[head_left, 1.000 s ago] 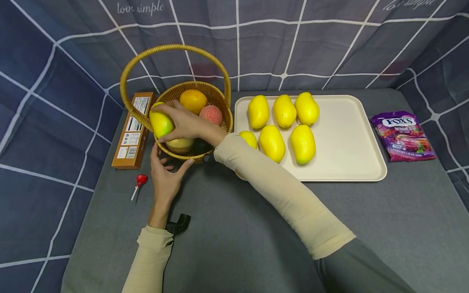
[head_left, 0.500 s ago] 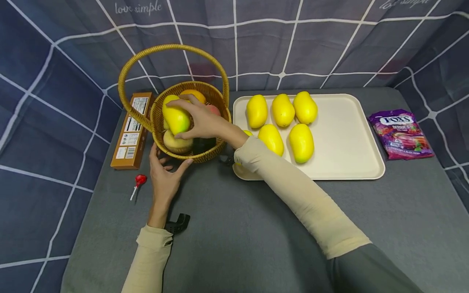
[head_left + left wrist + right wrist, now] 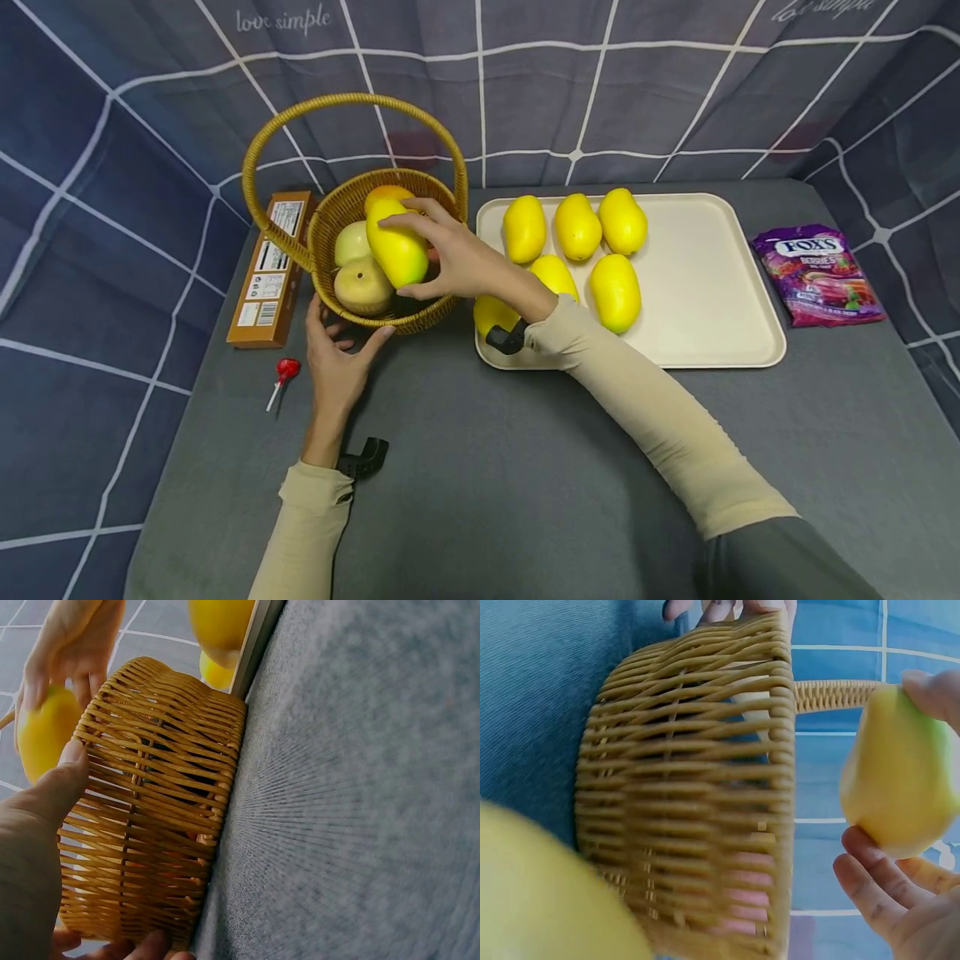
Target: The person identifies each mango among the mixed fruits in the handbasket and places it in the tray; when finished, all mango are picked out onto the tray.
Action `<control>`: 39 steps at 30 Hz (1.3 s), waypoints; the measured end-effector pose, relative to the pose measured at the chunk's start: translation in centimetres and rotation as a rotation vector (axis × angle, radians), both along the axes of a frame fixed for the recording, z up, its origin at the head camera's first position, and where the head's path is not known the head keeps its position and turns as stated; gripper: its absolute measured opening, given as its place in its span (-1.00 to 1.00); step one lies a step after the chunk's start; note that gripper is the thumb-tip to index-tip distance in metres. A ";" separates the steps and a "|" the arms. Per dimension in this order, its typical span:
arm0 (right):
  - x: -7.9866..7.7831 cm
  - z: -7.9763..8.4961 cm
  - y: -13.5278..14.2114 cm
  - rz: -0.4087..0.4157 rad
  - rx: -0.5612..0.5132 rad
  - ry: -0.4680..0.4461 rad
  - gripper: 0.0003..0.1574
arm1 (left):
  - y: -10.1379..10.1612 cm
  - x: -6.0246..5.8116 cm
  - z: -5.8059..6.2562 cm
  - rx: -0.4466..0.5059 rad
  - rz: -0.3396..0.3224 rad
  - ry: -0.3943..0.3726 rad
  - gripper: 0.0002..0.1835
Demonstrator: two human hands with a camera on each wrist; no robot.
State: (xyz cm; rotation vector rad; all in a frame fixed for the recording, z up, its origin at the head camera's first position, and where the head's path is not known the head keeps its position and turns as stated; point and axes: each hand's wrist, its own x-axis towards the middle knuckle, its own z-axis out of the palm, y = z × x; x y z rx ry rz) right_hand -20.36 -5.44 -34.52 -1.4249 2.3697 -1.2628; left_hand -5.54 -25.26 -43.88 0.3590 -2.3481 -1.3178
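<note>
My right hand (image 3: 461,254) holds a yellow-green mango (image 3: 393,250) over the wicker basket (image 3: 423,323). In the right wrist view the mango (image 3: 900,772) sits between thumb and fingers, above the basket rim. Inside the basket are a pale green round fruit (image 3: 349,244), a pale yellow round fruit (image 3: 362,286) and an orange fruit (image 3: 384,194); a red fruit and a dark one are mostly hidden. My left hand (image 3: 337,362) grips the basket's near side. The left wrist view has its thumb at the rim and its fingertips (image 3: 154,945) lower on the woven wall.
Right of the basket, a cream tray (image 3: 712,292) bears several yellow mangoes (image 3: 615,292). A purple candy bag (image 3: 819,275) lies beyond it. Left of the basket are a brown box (image 3: 266,283) and a red lollipop (image 3: 287,368). The tall handle (image 3: 352,98) arches over the basket.
My right hand has carried the mango rightward from the basket's left rim to over its middle, uncovering the pale fruits. My left hand has stayed at the basket.
</note>
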 end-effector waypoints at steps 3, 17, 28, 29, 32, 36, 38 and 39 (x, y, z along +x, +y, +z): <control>0.3 0.1 1.2 -0.016 -0.008 0.044 -0.01 | 0.1 0.0 0.1 0.005 0.003 0.005 0.14; 1.1 -0.2 7.8 -0.107 -0.041 0.072 -0.01 | 0.2 0.0 0.0 0.015 0.009 0.002 0.14; 1.2 -0.9 15.2 -0.251 -0.043 0.110 0.02 | 0.3 0.1 0.0 0.016 0.021 -0.006 0.14; 1.3 -1.1 15.9 -0.264 -0.044 0.111 0.03 | 0.3 0.1 0.0 0.015 0.021 -0.005 0.14; 1.5 -1.3 18.2 -0.313 -0.046 0.096 0.05 | 0.3 0.1 0.0 0.007 0.020 -0.003 0.13; 1.9 -1.9 21.5 -0.393 -0.049 0.041 0.09 | 0.3 0.2 -0.1 0.009 0.015 0.004 0.13; 2.0 -2.3 23.1 -0.435 -0.062 0.007 0.12 | 0.3 0.2 -0.1 0.014 0.011 0.007 0.13; 2.0 -2.5 23.9 -0.452 -0.068 -0.007 0.13 | 0.3 0.2 -0.1 0.018 0.010 0.009 0.13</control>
